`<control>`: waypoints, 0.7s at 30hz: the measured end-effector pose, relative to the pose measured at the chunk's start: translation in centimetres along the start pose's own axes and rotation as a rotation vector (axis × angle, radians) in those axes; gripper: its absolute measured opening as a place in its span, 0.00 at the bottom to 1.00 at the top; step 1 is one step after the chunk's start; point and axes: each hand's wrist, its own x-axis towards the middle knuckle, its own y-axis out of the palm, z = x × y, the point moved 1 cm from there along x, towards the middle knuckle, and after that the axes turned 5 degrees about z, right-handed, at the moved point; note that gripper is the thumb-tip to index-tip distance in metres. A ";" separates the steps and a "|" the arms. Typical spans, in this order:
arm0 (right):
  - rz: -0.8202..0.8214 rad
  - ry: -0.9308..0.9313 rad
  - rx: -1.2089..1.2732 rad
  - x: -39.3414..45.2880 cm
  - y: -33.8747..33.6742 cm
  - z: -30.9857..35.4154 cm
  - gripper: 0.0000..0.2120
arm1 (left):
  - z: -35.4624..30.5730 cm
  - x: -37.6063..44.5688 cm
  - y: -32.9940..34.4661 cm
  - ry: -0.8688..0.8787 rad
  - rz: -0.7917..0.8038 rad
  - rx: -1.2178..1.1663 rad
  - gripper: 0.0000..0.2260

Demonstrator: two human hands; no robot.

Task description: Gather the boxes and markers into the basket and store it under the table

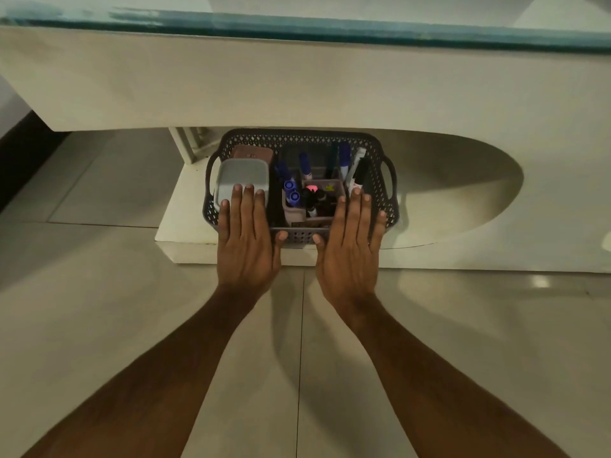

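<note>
- The grey perforated plastic basket (299, 238) sits on the white lower shelf (175, 206) of the table, under the overhanging white apron (297, 81) with its blue-green glass edge (330, 28) above.
- The basket's far half lies beneath the overhang; its near wall stands close to the shelf's front edge.
- The left hand (246, 233) is flat, palm down, fingers straight and together, lying over the basket's near left corner; its fingertips reach onto the pale grey lidded box (241, 175).
- The right hand (350, 239) is likewise flat and relaxed, fingers straight, covering the basket's near right corner; neither hand grasps anything.
- Both thumbs point inward and lie against the basket's near wall, apart from each other.
- Whether the palms press on the rim or merely hover just over it cannot be told.
- Behind the grey box, a pinkish-brown box (253, 152) stands against the basket's far wall.
- In the right part of the basket, a small divided organiser (325, 186) holds blue-capped markers (292, 191) standing upright, with darker pens beside them.
- A white marker with a black cap (358, 173) leans toward the right wall, near the right hand's fingertips.
- The basket's side handles (390, 176) stick out at left and right.
- Both bare forearms stretch over the pale tiled floor (132, 325) toward the shelf.
</note>
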 end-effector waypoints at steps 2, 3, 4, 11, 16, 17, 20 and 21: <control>-0.002 0.005 0.002 0.8 0.2 0.0 0.35 | -0.1 0.8 0.0 -0.013 0.003 -0.019 0.31; 0.000 0.005 0.004 1.2 0.2 0.0 0.35 | -0.1 1.2 0.1 -0.015 0.007 -0.023 0.31; 0.002 0.003 0.004 1.7 0.2 0.0 0.35 | -0.2 1.6 0.1 -0.014 0.013 -0.025 0.31; 0.043 -0.010 -0.017 3.5 0.4 -0.3 0.35 | -0.1 3.1 0.2 0.002 0.050 -0.003 0.33; 0.022 -0.036 -0.004 3.2 -0.1 -0.5 0.37 | -0.1 2.6 0.1 0.048 0.032 -0.034 0.34; 0.012 -0.045 0.008 3.0 -0.1 -0.5 0.37 | -0.1 2.3 0.1 0.067 0.021 -0.044 0.34; 0.017 -0.056 0.001 2.2 -0.4 -0.5 0.37 | -0.1 1.3 -0.3 0.099 0.019 -0.031 0.35; 0.029 -0.066 0.003 1.9 -0.6 -0.6 0.37 | -0.1 1.0 -0.4 0.102 0.029 -0.032 0.35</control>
